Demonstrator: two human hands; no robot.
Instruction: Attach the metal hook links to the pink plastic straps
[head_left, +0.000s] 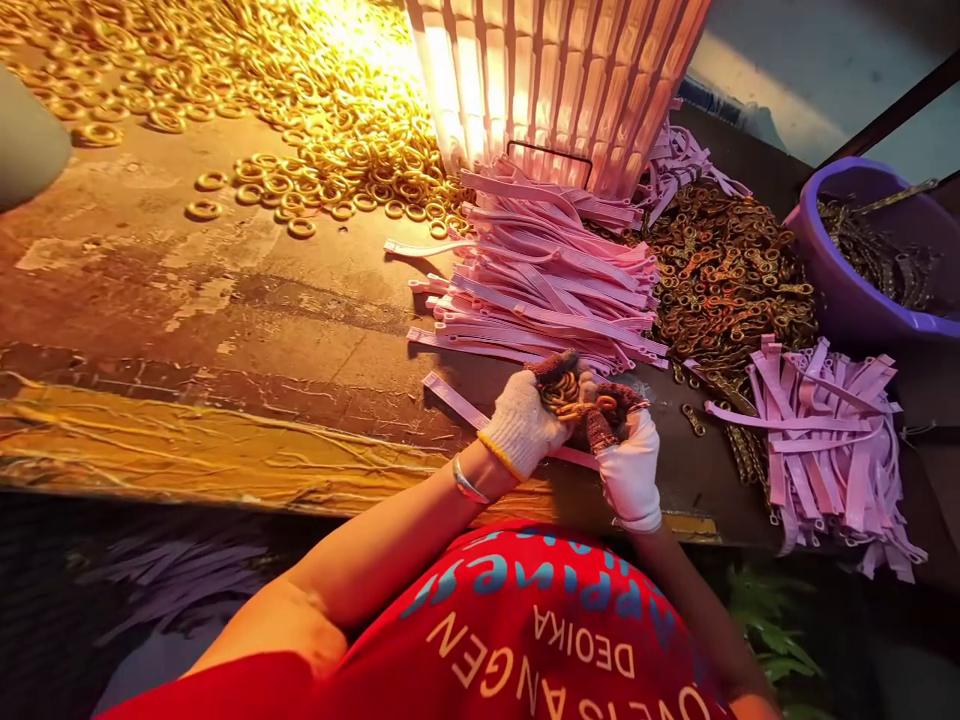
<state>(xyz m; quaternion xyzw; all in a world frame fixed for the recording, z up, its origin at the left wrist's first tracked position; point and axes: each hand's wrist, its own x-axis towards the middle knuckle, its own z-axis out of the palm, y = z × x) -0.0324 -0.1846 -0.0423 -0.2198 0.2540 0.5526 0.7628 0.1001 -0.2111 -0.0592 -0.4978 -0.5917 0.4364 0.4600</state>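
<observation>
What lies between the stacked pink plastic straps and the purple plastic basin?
A heap of dark brassy metal clasps, shown in the head view.

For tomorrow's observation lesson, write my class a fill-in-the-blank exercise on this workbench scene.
1. The loose rings heaped on the table are ____ in colour.
2. The basin at the right edge is ____.
3. The left hand and right hand, pinching a few small rings between them, wear white ____.
4. The stacked straps are ____.

Missing words: gold; purple; gloves; pink.
</observation>
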